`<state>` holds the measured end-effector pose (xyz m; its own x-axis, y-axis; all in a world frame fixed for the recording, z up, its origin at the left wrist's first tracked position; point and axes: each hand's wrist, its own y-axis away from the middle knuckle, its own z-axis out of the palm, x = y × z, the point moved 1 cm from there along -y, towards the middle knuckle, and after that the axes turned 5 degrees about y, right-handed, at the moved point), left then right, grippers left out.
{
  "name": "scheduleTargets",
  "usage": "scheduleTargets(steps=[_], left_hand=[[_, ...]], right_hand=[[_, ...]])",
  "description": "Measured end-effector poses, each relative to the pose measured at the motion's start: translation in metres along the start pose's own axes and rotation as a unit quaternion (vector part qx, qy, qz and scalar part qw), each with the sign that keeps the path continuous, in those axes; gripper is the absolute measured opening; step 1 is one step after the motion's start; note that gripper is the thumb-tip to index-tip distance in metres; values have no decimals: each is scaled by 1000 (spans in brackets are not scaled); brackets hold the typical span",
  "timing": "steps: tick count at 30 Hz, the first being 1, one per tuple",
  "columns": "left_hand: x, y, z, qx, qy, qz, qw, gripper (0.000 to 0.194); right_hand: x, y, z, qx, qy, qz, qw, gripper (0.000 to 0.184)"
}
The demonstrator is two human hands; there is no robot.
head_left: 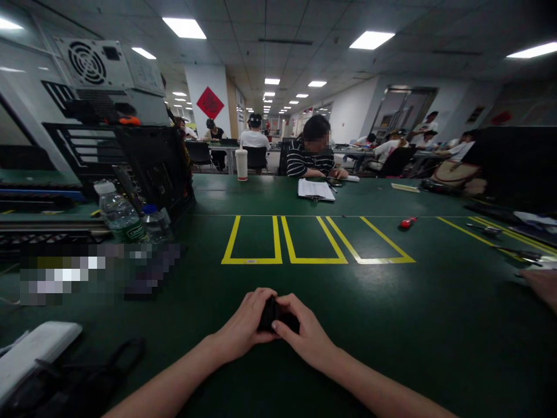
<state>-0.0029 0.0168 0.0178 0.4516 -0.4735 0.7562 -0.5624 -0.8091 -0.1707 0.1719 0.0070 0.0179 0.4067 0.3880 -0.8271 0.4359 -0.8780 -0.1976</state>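
Note:
Both of my hands meet over the green table (348,348), low in the middle of the head view. Between them is a small dark block-like object (268,315), mostly covered by fingers, so its kind cannot be made out. My left hand (239,325) curls round its left side with fingers closed. From the other side my right hand (311,334) grips it, thumb and fingertips pressed to its near and far edges. Just beyond the hands, yellow tape frames (315,260) mark the tabletop.
Left stand an open computer case (156,157), a water bottle (122,215), a white box-like object (47,348) and black cables (96,366). A red-handled tool (408,223) lies right. A clipboard (316,189) and cup (242,164) are opposite, near a seated person. Another person's hand (543,284) shows far right.

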Motion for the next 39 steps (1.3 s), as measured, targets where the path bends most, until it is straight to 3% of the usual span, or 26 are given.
scheduleTargets(steps=[3, 11, 20, 25, 29, 39], left_hand=[[-1, 0, 0, -17, 0, 8, 1000, 58], [6, -3, -4, -32, 13, 6, 999, 59], [-3, -6, 0, -16, 8, 23, 1000, 61], [-1, -7, -3, -17, 0, 8, 1000, 68], [-4, -7, -2, -6, -23, 29, 999, 67], [-7, -7, -2, -28, -51, 51, 997, 67]], right_hand=[[0, 2, 0, 16, 10, -15, 1000, 23], [-4, -2, -1, 16, -54, 22, 998, 25], [4, -1, -1, 19, -13, -19, 1000, 25], [5, -7, -2, -17, -8, 23, 1000, 18], [8, -7, -1, -22, 11, 15, 1000, 17], [11, -3, 2, 5, 33, -14, 999, 20]])
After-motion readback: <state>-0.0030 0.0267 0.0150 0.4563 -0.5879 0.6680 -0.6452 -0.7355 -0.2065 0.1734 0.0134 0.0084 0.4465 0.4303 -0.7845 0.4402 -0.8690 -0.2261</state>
